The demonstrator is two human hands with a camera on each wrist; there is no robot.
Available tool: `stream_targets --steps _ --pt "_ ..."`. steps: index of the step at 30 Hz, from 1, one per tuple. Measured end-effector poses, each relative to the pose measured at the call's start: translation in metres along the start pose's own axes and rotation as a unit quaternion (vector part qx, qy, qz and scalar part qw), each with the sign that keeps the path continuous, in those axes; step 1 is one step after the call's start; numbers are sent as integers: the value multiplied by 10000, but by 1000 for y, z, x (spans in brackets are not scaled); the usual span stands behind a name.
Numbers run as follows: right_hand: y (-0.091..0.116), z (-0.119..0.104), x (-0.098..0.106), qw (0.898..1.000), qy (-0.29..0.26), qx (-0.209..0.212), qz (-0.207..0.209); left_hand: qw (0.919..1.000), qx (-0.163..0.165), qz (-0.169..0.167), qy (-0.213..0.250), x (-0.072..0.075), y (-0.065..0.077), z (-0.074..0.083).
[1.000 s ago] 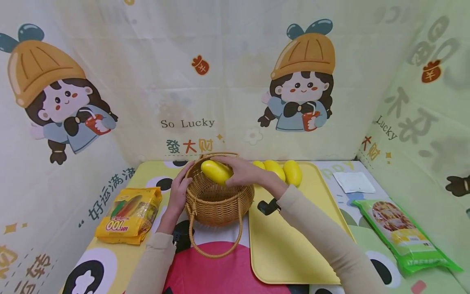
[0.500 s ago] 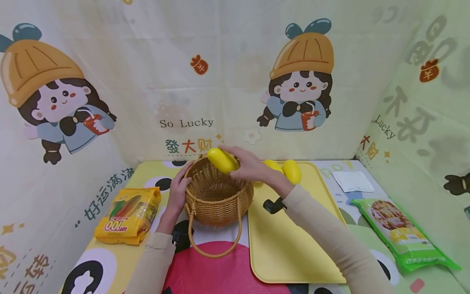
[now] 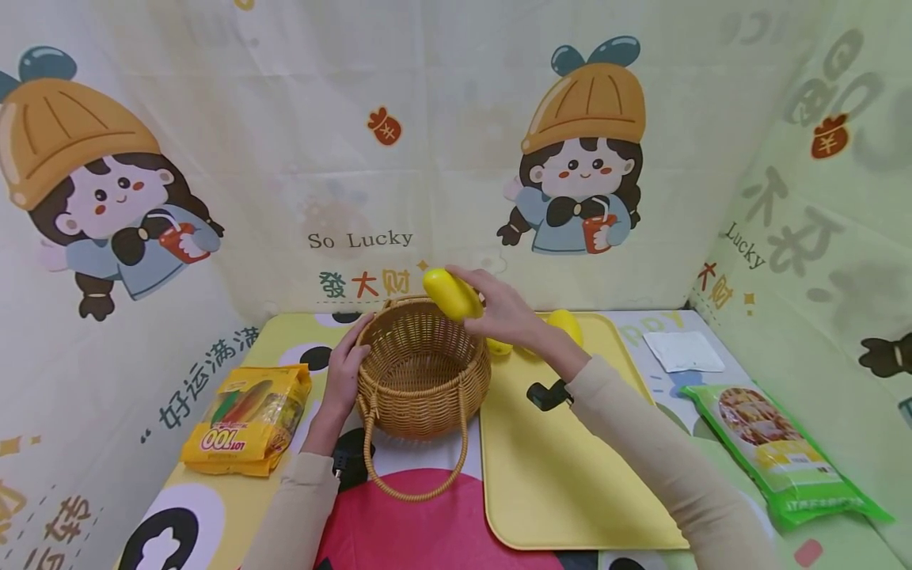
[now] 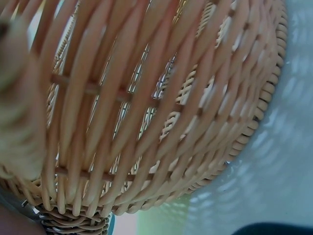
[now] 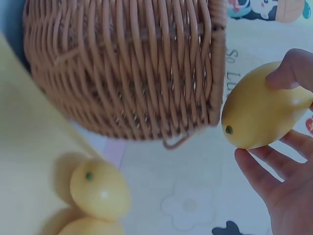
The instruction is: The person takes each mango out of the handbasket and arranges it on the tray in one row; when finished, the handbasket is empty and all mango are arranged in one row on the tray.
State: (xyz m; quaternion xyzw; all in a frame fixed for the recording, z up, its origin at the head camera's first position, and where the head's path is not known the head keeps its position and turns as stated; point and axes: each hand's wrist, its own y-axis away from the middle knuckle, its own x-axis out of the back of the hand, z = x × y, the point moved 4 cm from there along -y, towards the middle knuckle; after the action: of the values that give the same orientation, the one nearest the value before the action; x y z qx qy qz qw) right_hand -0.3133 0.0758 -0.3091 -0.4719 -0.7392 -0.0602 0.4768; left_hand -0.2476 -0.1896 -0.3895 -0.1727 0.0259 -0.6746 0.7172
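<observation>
A round wicker basket (image 3: 420, 416) stands near the middle of the table, its looped handle (image 3: 416, 497) folded down at the front. My left hand (image 3: 344, 376) grips the left side of its rim, thumb over the edge. The woven wall (image 4: 146, 112) fills most of the left wrist view. Above the right part of the rim, my right hand (image 3: 504, 315) holds a yellow mango (image 3: 449, 293) between thumb and fingers. In the right wrist view this mango (image 5: 259, 110) shows a small green stem end. More mangoes (image 3: 565, 324) lie at the back of a yellow tray (image 3: 556, 491), partly hidden by the hand.
The tray stands directly right of the basket. To the left is a yellow snack bag (image 3: 247, 419). On the far right lie a green-edged food packet (image 3: 780, 455) and a small white packet (image 3: 684, 351). A printed cloth wall (image 3: 456, 190) rises behind the table.
My right hand has lifted the mango up and rightward, from within the basket's opening to above its right rim. The left hand has stayed on the basket.
</observation>
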Motion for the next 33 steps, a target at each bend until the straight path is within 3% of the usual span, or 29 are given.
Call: stream_targets --steps 14,26,33 --pt "19 34 18 9988 328 -358 57 10000 5 -38 25 0 -1 0" --pt "38 73 28 9928 640 -1015 57 10000 31 -3 -3 1 -1 -3" --pt "49 96 31 9866 907 -1336 -217 9999 92 -37 62 0 -1 -3"
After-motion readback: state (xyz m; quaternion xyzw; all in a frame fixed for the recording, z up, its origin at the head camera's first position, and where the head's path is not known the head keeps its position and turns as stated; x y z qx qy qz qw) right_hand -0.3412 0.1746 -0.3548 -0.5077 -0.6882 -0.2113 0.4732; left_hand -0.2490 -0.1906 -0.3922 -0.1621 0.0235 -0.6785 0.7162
